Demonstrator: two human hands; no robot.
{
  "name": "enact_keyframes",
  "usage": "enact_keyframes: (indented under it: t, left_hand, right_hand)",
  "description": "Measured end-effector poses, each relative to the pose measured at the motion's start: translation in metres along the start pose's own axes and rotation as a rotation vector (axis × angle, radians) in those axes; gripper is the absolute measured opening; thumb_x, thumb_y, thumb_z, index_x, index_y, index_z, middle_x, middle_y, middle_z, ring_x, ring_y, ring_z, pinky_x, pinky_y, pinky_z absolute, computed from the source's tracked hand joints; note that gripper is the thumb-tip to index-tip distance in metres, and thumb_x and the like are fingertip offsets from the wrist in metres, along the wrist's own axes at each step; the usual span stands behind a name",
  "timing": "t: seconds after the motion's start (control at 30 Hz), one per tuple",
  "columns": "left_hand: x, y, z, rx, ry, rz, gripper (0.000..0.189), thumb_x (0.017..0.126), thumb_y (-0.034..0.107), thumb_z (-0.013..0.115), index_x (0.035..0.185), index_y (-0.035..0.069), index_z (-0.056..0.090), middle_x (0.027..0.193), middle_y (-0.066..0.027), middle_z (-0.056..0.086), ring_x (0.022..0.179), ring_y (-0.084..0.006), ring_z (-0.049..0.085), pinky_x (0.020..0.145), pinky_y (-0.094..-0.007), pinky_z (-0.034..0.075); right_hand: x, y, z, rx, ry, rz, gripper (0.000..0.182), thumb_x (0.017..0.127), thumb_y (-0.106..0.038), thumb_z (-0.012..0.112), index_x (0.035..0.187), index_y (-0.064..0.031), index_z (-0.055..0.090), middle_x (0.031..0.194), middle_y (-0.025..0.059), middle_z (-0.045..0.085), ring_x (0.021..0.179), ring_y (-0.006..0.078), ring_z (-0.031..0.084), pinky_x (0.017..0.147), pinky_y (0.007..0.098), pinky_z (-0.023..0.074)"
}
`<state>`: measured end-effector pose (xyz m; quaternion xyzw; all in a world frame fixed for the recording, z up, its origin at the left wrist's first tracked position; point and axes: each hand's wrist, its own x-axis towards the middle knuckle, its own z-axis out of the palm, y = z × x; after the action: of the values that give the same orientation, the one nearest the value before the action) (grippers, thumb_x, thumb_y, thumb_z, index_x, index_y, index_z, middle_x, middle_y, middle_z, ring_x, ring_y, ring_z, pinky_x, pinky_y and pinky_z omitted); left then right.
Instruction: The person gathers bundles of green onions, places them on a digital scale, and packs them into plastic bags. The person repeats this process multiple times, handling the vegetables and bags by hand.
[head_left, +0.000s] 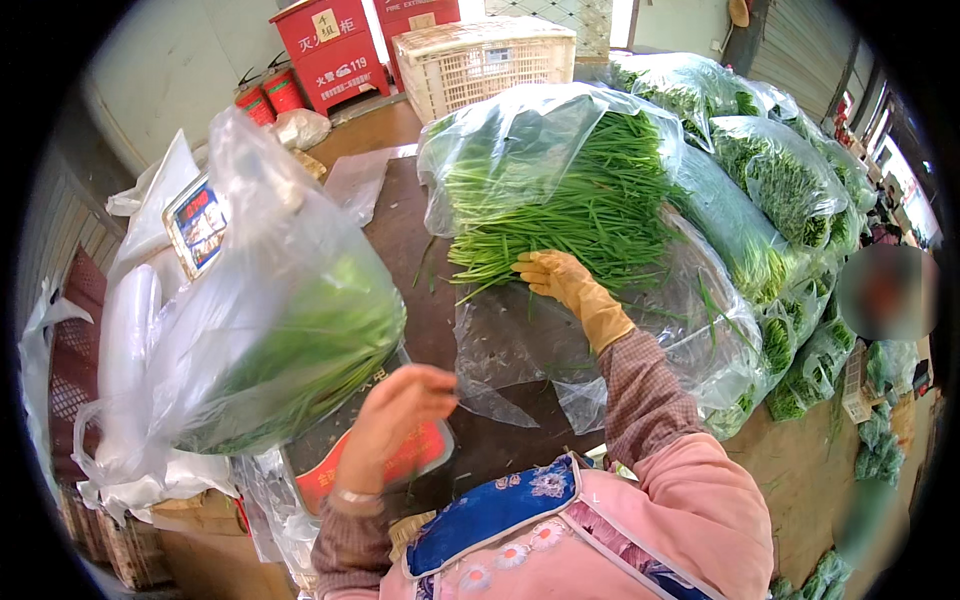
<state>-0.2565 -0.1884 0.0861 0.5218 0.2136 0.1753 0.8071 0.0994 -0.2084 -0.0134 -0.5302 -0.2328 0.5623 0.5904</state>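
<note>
My bare left hand (405, 420) is in front of a clear plastic bag of green chives (322, 352), with nothing in it and its fingers loosely bent; it is a little blurred. That bag stands on a weighing scale with a red-and-black platform (424, 450). In a yellow rubber glove, my right hand (553, 276) touches the near, cut ends of a large pile of loose chives (555, 217). Whether its fingers close on any stems cannot be told. A clear plastic sheet (525, 142) covers the back of the pile, and more plastic (510, 345) lies beneath it.
The scale's lit display (196, 225) stands at the left, beside a roll of plastic bags (129, 330). Filled bags of greens (784, 172) are stacked along the right. Behind the table are a cream plastic crate (487, 71), red fire cabinets (330, 56) and fire extinguishers (281, 91).
</note>
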Motion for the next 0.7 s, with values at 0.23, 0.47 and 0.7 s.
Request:
enact_keyframes:
  t: [0.23, 0.47, 0.7]
  left_hand:
    - [0.171, -0.057, -0.014, -0.302, 0.325, -0.051, 0.051, 0.091, 0.036, 0.052, 0.121, -0.003, 0.039, 0.119, -0.0190, 0.050, 0.097, -0.0269, 0.058, 0.081, -0.0356, 0.050]
    - [0.280, -0.058, -0.049, -0.551, 0.504, 0.072, 0.029, 0.087, 0.030, 0.060, 0.092, 0.003, 0.051, 0.082, -0.0084, 0.057, 0.072, -0.0179, 0.058, 0.057, -0.0265, 0.050]
    - [0.295, 0.043, -0.043, -0.766, 0.424, 0.393, 0.009, 0.090, 0.018, 0.052, 0.087, 0.011, 0.058, 0.078, 0.0020, 0.062, 0.066, -0.0068, 0.059, 0.052, -0.0202, 0.049]
  right_hand:
    - [-0.026, -0.026, -0.030, 0.031, 0.103, -0.164, 0.036, 0.091, -0.029, 0.052, 0.120, -0.0067, 0.053, 0.117, 0.0087, 0.059, 0.098, 0.0165, 0.056, 0.088, 0.0316, 0.0432]
    - [-0.036, -0.045, -0.081, 0.040, 0.133, -0.210, 0.033, 0.091, -0.029, 0.052, 0.117, -0.0075, 0.056, 0.111, 0.0061, 0.062, 0.089, 0.0112, 0.057, 0.080, 0.0267, 0.0455]
    - [-0.018, -0.059, -0.081, -0.108, 0.049, -0.258, 0.035, 0.091, -0.029, 0.054, 0.119, -0.0068, 0.054, 0.112, 0.0072, 0.061, 0.094, 0.0136, 0.056, 0.085, 0.0273, 0.0434]
